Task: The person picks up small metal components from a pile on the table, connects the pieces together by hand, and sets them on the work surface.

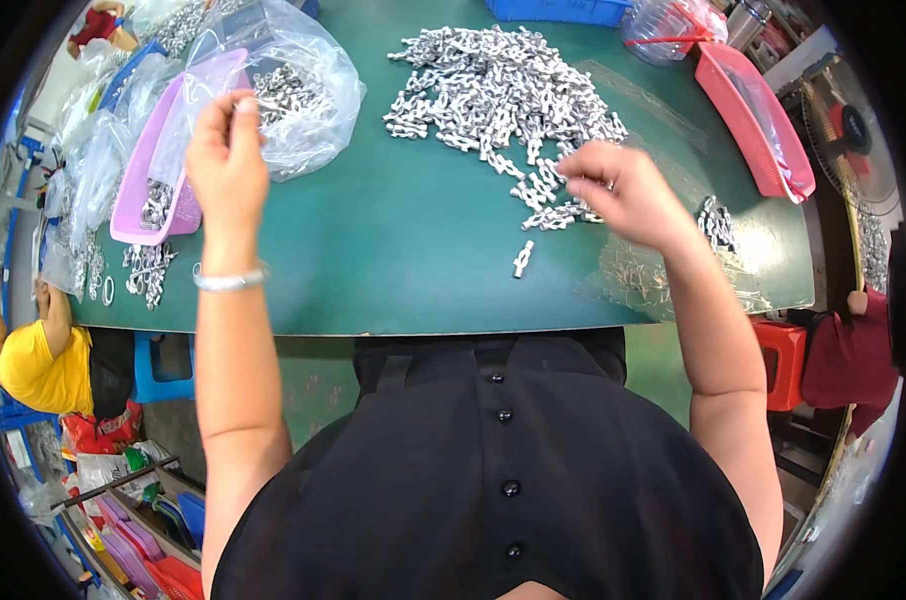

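2 hands (228,150) (623,190) sort metal parts (503,90), seemingly pinching pieces.

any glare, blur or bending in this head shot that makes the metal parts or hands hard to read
Head view: the green table edge bows from fisheye bending; glare washes its right end near the small metal parts; the right hand is slightly motion-soft; the left hand and the big parts pile read clearly; corners are black.
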Tool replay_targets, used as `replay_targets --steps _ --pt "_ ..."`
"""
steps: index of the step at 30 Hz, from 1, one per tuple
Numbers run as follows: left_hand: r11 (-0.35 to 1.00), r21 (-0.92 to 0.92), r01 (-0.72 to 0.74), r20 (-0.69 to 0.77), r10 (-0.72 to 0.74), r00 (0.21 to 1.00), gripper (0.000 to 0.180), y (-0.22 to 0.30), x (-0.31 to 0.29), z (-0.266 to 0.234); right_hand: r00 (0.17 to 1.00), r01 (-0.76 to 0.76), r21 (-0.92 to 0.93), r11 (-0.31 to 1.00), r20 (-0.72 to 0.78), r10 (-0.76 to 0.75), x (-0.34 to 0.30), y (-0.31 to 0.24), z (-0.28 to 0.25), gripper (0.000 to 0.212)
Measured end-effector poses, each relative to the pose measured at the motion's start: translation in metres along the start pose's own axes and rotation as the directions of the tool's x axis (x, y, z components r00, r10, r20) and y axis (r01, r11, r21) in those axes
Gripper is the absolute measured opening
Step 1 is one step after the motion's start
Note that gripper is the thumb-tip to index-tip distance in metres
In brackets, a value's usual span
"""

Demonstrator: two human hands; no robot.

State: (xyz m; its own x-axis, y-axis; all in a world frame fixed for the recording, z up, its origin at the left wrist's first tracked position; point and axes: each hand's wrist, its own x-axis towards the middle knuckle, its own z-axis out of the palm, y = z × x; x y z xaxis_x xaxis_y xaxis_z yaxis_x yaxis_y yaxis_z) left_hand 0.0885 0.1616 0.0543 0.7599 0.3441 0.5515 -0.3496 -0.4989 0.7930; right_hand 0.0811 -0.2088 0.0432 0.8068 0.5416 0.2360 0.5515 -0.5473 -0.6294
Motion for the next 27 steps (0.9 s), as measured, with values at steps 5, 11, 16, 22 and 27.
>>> replay_targets --steps 5,11,16,22,27 --pt "0.611 0.733 -0.299 0.248 0.17 0.954 0.039 0.01 0.011 0.008 0.998 0.065 -0.334 0.94 0.019 -0.062 -0.032 -0.007 0.018 0.024" --pt "0.908 0.251 -0.334 0.704 0.066 0.708 0.034 0.061 -0.1 0.079 0.995 0.042 -0.362 0.931 -0.072 -0.073 -0.046 -0.002 0.032 0.021" --pt "0.915 0.269 -0.3 0.81 -0.046 0.585 0.023 0.075 -0.134 0.105 0.987 0.076 -0.279 0.957 -0.116 -0.112 -0.051 -0.006 0.036 0.012" --pt "0.928 0.111 -0.356 0.771 0.146 0.62 0.009 0.069 -0.125 0.112 0.974 0.031 -0.242 0.97 -0.212 -0.084 -0.058 -0.009 0.027 0.007" --pt "0.903 0.127 -0.411 0.763 0.175 0.622 0.009 0.07 -0.127 0.13 0.985 -0.052 -0.133 0.99 -0.168 0.029 -0.059 -0.01 0.026 0.005"
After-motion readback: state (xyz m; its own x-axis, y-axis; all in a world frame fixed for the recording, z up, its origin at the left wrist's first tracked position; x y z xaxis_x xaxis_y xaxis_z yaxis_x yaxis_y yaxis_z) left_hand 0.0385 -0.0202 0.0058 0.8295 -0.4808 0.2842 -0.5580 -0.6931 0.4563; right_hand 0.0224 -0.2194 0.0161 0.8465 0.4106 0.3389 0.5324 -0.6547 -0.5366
